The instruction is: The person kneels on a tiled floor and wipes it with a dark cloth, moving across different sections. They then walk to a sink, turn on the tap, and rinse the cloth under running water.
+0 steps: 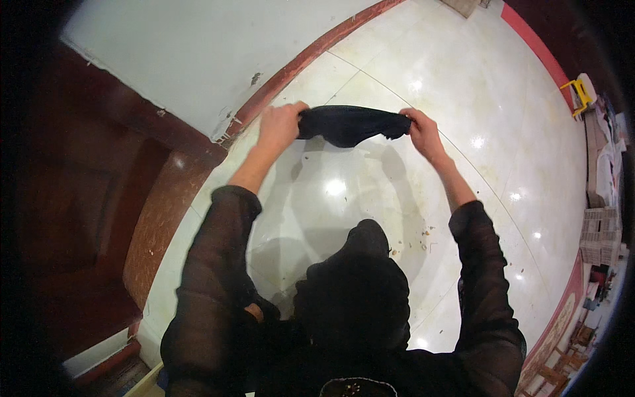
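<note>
A black cloth item [352, 124] is stretched sideways between my two hands, above the pale tiled floor. My left hand [282, 125] grips its left end, with the thumb and fingers closed on the fabric. At the other end, my right hand [420, 130] pinches the edge of the cloth. The lower edge sags in the middle. Which kind of garment or cloth it is, I cannot tell. Both of my forearms reach forward out of sheer black sleeves.
Small debris [425, 238] lies scattered on the glossy floor [496, 149]. A white wall [173, 64] with reddish skirting and a dark red wooden door [69, 198] are at left. A yellow plastic stool [580, 94] stands at far right, near a woven basket [598, 233].
</note>
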The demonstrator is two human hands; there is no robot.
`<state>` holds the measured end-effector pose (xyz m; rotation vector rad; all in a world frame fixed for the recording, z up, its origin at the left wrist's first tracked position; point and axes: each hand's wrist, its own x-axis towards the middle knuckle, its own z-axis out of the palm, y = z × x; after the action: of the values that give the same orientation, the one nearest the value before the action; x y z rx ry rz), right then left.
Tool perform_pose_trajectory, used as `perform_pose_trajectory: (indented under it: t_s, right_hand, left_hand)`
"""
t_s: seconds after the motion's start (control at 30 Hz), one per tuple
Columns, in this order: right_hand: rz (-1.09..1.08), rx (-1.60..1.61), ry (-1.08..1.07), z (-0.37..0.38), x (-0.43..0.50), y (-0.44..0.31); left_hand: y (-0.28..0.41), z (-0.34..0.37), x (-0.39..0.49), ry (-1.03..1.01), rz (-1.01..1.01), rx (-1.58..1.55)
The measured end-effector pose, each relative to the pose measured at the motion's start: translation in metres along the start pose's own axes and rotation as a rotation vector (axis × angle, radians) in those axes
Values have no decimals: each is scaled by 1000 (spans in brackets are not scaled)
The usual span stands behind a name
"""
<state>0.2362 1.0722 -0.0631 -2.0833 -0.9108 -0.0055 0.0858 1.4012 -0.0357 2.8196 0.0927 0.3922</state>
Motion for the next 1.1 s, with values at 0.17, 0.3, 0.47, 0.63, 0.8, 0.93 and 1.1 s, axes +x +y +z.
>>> perform_pose_trajectory:
  t_s: [0.17, 0.3, 0.47, 0.63, 0.8, 0.93, 1.1]
  right_hand:
    - [101, -379, -472, 43, -76, 29]
    - [57, -368, -377, 83, -60, 23]
    - [208, -464, -357, 144, -50, 46]
    - [323, -635, -235, 170, -67, 31]
    - [432, -741, -142, 181, -55, 49]
    - [374, -686, -127, 195, 9, 72]
    - [320, -586, -410, 232, 93, 59]
  left_hand:
    - [6, 88, -61, -398, 37, 150]
    - [14, 114, -72, -567, -24, 74]
    - [33, 143, -39, -558, -35, 12]
    - [17, 186, -54, -425, 122, 67]
    - [6, 204, -21, -382, 285, -18]
    - [-37, 204, 35, -435, 181, 92]
    - [-103, 155, 63, -589, -91, 139]
